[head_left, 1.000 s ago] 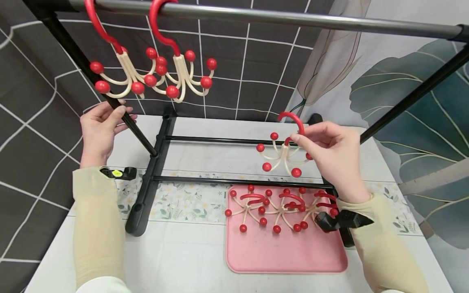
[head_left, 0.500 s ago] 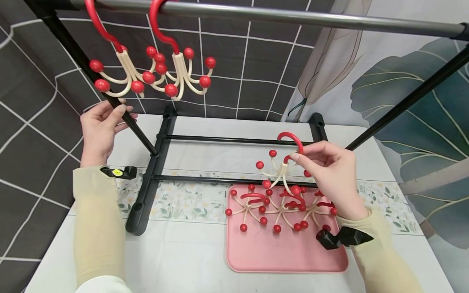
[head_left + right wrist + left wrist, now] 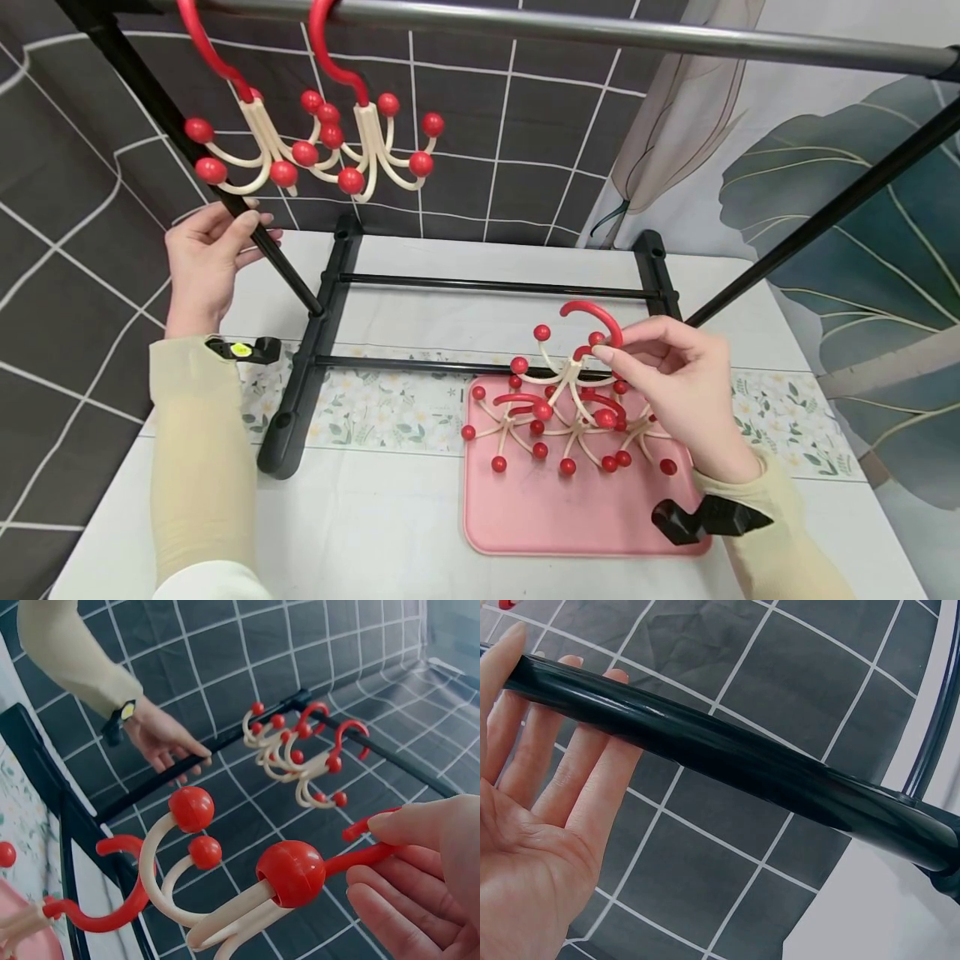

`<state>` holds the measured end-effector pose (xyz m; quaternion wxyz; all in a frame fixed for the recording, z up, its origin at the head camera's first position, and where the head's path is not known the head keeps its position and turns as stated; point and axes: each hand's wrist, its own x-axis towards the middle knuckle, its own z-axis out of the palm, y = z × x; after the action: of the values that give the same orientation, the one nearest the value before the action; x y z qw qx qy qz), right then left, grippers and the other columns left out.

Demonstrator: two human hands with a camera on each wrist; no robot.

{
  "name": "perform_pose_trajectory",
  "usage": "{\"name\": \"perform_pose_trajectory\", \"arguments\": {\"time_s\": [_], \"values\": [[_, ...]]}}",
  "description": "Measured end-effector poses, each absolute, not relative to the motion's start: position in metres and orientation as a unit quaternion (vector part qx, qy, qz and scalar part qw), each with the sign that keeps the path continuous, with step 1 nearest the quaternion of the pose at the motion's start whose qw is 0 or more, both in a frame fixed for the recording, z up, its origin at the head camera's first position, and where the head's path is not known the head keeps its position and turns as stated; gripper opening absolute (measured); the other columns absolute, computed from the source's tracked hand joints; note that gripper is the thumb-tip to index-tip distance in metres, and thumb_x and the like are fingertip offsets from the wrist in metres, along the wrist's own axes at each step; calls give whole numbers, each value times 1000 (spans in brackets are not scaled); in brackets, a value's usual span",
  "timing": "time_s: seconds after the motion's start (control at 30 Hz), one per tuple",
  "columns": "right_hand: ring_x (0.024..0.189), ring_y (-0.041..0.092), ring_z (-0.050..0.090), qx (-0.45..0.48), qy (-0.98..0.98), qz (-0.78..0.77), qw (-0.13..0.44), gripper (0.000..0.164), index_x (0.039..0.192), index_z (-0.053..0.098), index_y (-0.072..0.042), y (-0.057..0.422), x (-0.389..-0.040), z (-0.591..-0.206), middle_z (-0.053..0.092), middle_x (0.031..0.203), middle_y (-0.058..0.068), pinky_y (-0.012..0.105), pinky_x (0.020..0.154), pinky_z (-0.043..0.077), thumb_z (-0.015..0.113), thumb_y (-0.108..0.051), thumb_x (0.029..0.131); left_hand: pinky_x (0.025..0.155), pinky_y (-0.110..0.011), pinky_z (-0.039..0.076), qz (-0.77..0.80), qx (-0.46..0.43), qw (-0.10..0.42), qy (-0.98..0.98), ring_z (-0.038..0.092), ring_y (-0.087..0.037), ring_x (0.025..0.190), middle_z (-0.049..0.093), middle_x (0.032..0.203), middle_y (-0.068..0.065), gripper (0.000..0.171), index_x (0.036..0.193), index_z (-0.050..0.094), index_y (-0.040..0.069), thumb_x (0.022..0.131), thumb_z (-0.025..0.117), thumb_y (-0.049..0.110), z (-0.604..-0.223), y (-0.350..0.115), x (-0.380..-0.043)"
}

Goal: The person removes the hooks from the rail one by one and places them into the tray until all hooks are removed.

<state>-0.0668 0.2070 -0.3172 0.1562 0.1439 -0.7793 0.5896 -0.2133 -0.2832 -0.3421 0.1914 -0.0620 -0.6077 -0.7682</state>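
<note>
Jutting leftward from the right grip (image 3: 681, 385) is a hook (image 3: 573, 367).

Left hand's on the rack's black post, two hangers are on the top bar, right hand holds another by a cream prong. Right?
Not quite: the right hand holds its hanger by the red hook, not a prong; the right wrist view shows it. Left hand on the black post and two hangers on the top bar are correct.
</note>
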Motion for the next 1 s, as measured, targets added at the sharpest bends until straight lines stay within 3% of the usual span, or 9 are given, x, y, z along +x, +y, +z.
{"name": "perform_pose_trajectory", "arguments": {"time_s": [0.33,0.63,0.9,1.0], "values": [[74,21,72,238,-701,660,132,27,91,72,9,202,-52,-314,71,86,18,27,68,62,75,28,73,74,-31,60,-767,-60,191,-610,76,-22,77,73,95,-16,32,120,69,-9,90,77,2,-342,-283,-214],[72,19,64,317,-673,663,88,32,91,73,4,199,-45,-319,70,84,15,23,44,49,79,27,69,76,-30,60,-768,-53,187,-610,76,-22,78,73,97,-16,32,120,70,-7,90,77,3,-341,-283,-213],[72,18,60,376,-659,650,39,31,90,74,-4,193,-40,-339,70,83,10,26,49,46,84,18,70,75,-32,59,-772,-62,189,-604,76,-22,77,73,96,-16,33,120,70,-9,90,77,2,-341,-282,-213],[74,19,62,385,-654,651,1,34,91,73,-4,189,-37,-348,70,85,11,25,52,51,85,19,70,75,-32,59,-772,-64,190,-604,76,-22,78,73,96,-16,33,120,69,-8,90,77,2,-341,-283,-213]]}}
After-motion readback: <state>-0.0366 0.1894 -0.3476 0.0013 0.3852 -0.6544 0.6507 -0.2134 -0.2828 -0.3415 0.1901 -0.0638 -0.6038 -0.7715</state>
